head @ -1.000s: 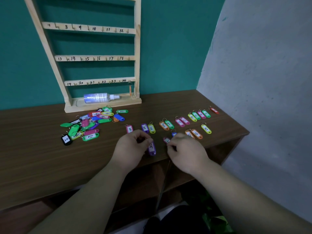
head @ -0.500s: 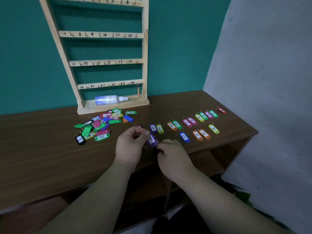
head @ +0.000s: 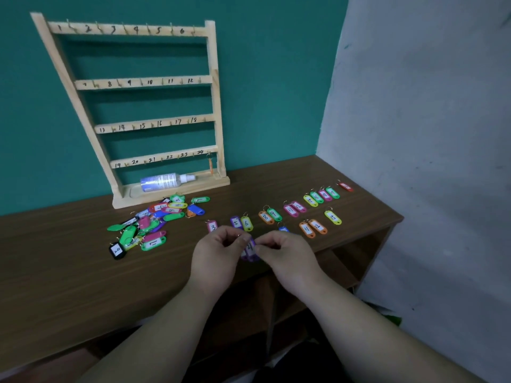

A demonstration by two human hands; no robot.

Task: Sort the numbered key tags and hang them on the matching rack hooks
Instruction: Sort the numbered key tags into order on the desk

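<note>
Teal wall [head: 276,78] at back, grey plaster wall [head: 420,106] on R, brown wood desk [head: 55,272] w/ open shelf [head: 343,272] below

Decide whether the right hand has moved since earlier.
Yes: right hand shifted left against the blue plastic key tag, now pinching the purple plastic key tag.

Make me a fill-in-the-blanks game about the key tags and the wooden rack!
1. The left hand and the right hand together hold a key tag coloured ____.
2. The wooden rack has ____ numbered rows.
3. The one orange tag hanging on it is next to the number ____.

Missing words: purple; four; 24.
</note>
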